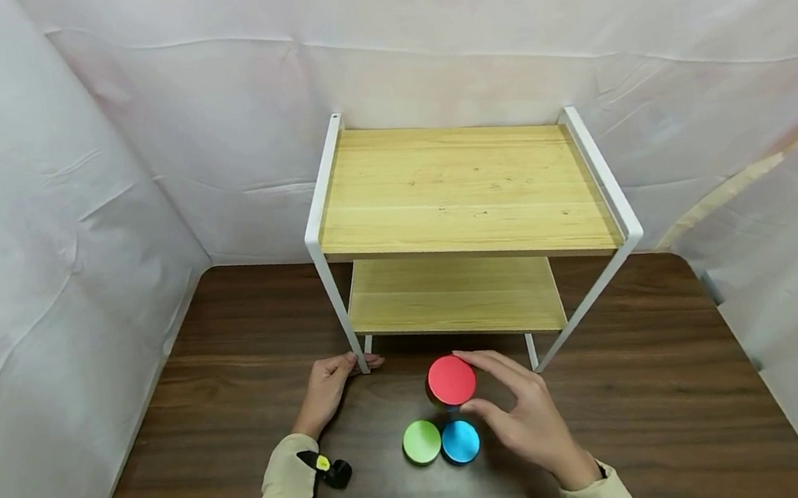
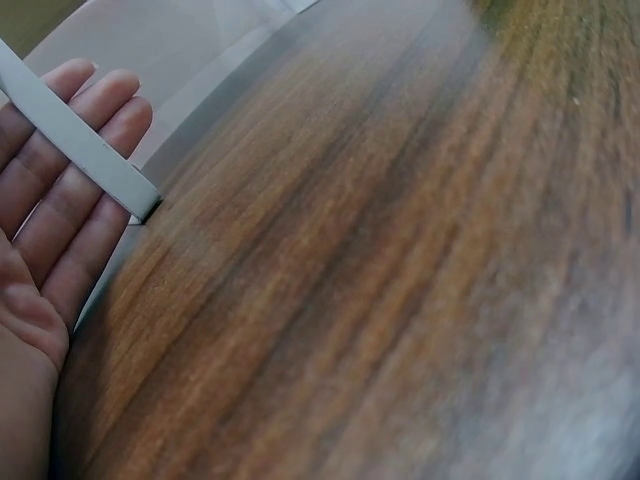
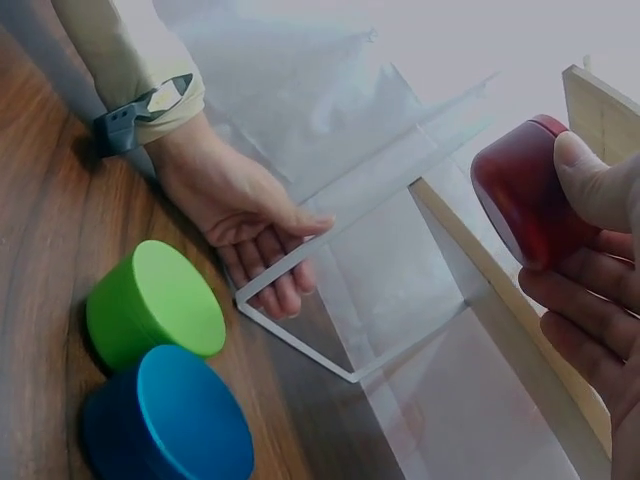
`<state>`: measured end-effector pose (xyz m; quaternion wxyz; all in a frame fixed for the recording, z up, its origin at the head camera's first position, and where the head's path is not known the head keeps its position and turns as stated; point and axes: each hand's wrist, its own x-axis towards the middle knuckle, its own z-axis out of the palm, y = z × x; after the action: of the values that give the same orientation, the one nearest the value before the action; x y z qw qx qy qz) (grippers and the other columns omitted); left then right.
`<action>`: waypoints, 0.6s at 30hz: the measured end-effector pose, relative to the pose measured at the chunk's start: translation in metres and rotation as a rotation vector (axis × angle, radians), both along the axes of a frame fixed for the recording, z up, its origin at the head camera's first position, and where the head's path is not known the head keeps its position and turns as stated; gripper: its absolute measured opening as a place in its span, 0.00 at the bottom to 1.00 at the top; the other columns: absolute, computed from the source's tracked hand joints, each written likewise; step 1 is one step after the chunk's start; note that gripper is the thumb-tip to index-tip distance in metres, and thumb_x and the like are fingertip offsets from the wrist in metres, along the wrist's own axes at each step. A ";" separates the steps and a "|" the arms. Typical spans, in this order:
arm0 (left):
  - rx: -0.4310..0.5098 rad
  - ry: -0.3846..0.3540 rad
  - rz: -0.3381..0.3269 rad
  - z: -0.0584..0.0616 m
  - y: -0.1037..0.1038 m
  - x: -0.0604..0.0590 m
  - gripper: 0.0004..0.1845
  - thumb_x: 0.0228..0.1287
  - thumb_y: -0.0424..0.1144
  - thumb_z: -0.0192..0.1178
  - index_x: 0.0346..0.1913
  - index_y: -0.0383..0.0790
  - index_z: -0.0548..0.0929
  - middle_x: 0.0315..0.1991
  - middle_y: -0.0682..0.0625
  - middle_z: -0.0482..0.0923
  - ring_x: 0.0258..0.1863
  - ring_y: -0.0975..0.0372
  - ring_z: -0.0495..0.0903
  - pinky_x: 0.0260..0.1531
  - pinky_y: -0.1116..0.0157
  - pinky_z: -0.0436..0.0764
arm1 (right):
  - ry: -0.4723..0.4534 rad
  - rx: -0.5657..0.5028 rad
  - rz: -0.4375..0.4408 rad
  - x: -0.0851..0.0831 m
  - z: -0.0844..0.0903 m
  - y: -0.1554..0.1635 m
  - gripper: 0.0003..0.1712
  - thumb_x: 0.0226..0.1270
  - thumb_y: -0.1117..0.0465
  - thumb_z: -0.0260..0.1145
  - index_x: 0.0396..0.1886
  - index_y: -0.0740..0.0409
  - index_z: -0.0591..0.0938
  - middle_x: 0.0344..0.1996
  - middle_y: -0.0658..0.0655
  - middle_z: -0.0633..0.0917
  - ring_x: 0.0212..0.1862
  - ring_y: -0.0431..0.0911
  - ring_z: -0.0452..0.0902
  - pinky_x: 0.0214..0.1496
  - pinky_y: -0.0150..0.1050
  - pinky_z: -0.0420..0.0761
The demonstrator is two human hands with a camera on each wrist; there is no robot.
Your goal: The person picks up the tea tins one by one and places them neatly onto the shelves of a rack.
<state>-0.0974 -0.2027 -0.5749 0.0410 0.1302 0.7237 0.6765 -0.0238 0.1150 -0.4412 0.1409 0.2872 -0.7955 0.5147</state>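
My right hand [image 1: 530,413] pinches a red round tin [image 1: 452,380] between thumb and fingers, raised off the table in front of the shelf. In the right wrist view the tin [image 3: 525,195] is tilted, with the fingertips at its side. At the left front leg [image 1: 339,307] of the two-tier shelf, my left hand [image 1: 327,389] holds the foot, thumb on the near side and fingers behind. The left wrist view shows those fingers [image 2: 75,190] fairly straight behind the white leg [image 2: 85,150]. A green round tin [image 1: 421,442] and a blue round tin [image 1: 461,442] stand side by side on the table.
The shelf has a wooden top board [image 1: 467,189] and a lower board [image 1: 454,296] in a white frame. It stands on a dark wooden table [image 1: 236,388]. White sheeting [image 1: 200,115] hangs behind and at both sides.
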 end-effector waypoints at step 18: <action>0.002 -0.011 0.005 0.004 0.000 0.002 0.24 0.87 0.45 0.48 0.52 0.34 0.92 0.51 0.40 0.91 0.57 0.65 0.88 0.59 0.71 0.82 | 0.009 0.025 0.035 -0.010 0.020 -0.016 0.38 0.55 0.71 0.82 0.68 0.57 0.82 0.59 0.56 0.87 0.61 0.46 0.84 0.67 0.31 0.80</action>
<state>-0.0956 -0.2029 -0.5714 0.0431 0.1246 0.7232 0.6779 -0.0341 0.0987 -0.4211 0.1316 0.3051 -0.7962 0.5057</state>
